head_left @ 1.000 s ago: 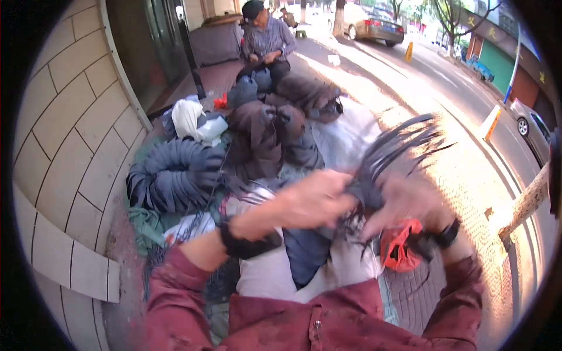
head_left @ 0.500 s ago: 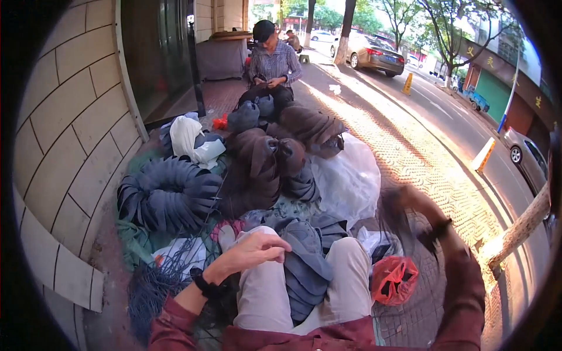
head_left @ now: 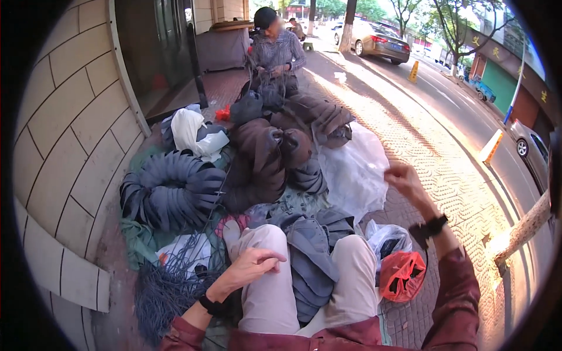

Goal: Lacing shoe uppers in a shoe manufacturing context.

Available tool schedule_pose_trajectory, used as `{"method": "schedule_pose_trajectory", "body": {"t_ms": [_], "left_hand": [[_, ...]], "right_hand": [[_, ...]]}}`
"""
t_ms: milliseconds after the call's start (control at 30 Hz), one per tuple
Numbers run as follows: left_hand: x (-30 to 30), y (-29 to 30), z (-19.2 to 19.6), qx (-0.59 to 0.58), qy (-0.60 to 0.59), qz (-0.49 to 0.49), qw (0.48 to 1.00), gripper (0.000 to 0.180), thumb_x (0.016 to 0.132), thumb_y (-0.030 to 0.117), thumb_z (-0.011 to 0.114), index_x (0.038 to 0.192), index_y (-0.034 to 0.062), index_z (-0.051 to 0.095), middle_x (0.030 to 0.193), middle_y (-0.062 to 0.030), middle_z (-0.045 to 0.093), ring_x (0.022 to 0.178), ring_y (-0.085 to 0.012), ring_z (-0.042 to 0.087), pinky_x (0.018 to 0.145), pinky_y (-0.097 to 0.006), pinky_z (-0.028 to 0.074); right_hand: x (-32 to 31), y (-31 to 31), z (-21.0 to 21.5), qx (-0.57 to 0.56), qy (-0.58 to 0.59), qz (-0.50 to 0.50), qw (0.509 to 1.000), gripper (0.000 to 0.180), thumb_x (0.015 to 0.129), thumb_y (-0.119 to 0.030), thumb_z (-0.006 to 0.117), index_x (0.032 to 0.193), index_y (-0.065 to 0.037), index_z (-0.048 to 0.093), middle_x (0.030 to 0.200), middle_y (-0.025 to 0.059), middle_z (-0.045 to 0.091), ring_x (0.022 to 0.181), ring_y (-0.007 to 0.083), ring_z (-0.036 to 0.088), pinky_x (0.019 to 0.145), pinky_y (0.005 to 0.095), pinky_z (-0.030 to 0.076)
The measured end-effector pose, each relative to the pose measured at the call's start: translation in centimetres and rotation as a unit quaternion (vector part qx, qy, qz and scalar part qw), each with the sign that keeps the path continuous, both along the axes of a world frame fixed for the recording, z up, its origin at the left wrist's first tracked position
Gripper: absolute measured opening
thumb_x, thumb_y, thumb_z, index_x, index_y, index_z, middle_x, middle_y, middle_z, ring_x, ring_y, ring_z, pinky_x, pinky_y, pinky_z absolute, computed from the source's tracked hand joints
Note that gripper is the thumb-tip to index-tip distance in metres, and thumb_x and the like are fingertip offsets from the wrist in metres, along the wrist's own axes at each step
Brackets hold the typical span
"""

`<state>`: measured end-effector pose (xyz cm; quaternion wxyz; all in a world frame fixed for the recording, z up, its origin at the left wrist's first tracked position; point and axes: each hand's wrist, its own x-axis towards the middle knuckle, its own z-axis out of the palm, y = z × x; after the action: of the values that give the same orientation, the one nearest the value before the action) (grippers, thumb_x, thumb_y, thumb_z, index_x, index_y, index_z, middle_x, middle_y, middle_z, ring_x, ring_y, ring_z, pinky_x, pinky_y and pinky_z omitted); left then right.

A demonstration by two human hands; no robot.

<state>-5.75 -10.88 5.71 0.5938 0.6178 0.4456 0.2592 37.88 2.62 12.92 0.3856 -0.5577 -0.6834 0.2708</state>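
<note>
Left hand (head_left: 252,268): hovering over the left thigh (head_left: 269,301), gripping nothing visible, curling loosely with the index finger pointing across toward the right; not showing clearly any contact with the trousers.
Right hand (head_left: 405,180): hanging out to the right by the edge of a white sheet (head_left: 354,178), bunching its fingers; leaving untold any hold on something thin.
Grey pieces (head_left: 310,263): lying overlapped between the thighs, probably being cradled there to keep from sliding and to stay within reach of both hands.
Left forearm: angling up from the lower left, bending inward near the lap.
Right forearm: standing well out from the body, rising steeply, bending at the wrist so the fingers are pointing inward.
Red bag (head_left: 404,260): sitting beside the right knee, apparently being kept handy.
Cord tangle (head_left: 167,298): spilling on the left side.
Grey ring (head_left: 140,190): fanning in a coil beyond, likely being bundled to keep pieces together.
Brown bundles (head_left: 252,158): heaping between both workers.
Co-worker (head_left: 278,61): sitting opposite, bringing both hands together.
</note>
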Motion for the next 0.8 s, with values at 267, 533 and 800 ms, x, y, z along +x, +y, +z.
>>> {"method": "schedule_pose_trajectory", "body": {"t_ms": [267, 533, 800], "left_hand": [[6.6, -2.7, 8.0, 0.274, -0.033, -0.071, 0.959, 0.047, 0.091, 0.006, 0.065, 0.137, 0.0012, 0.054, 0.129, -0.0102, 0.057, 0.109, -0.0175, 0.061, 0.092, -0.029, 0.052], [10.1, -7.7, 9.6, 0.104, -0.078, -0.133, 0.983, 0.038, 0.094, 0.012, 0.063, 0.131, 0.0039, 0.058, 0.087, -0.0117, 0.066, 0.071, -0.0185, 0.064, 0.07, -0.031, 0.051], [-2.2, -10.7, 11.7, 0.123, -0.094, 0.187, 0.97, 0.03, 0.104, 0.027, 0.054, 0.103, -0.0024, 0.063, 0.077, -0.0093, 0.068, 0.05, -0.0058, 0.05, 0.051, -0.023, 0.045]], "right_hand": [[-6.5, -15.3, 3.8, -0.239, 0.211, 0.132, 0.939, 0.012, 0.089, -0.006, 0.072, 0.1, -0.001, 0.074, 0.085, -0.0032, 0.07, 0.072, 0.0027, 0.058, 0.064, 0.0182, 0.045], [-8.4, -21.6, 7.5, -0.258, 0.236, 0.201, 0.915, 0.013, 0.089, -0.002, 0.073, 0.102, -0.001, 0.074, 0.088, 0.0007, 0.071, 0.073, 0.0027, 0.057, 0.063, 0.0204, 0.047], [-2.3, -20.2, 4.4, -0.148, 0.011, 0.239, 0.96, 0.015, 0.088, -0.006, 0.073, 0.101, 0.002, 0.075, 0.082, 0.0081, 0.072, 0.075, 0.0102, 0.066, 0.069, 0.0264, 0.05]]}}
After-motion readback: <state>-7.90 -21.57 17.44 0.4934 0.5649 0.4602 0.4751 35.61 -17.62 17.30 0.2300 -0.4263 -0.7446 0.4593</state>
